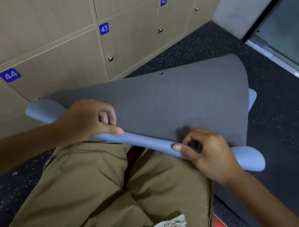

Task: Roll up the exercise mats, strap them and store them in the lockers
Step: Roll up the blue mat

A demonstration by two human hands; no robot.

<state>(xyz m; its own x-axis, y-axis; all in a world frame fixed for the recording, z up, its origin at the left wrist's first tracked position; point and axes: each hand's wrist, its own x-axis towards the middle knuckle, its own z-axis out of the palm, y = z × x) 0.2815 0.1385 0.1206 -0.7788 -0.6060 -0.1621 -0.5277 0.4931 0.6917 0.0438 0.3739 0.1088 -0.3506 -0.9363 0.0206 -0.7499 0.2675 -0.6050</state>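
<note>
Head view: left hand (88,119) and right hand (211,155) are both pinching closed on the near edge of the grey foam exercise mat (175,106), curling its light-blue underside over. Fold is running left-right above the khaki-trousered lap (122,188); mat's long axis is stretching away across the speckled dark floor (281,123). Beige lockers (50,27) alongside are showing blue tags 42, 43, 44.
</note>
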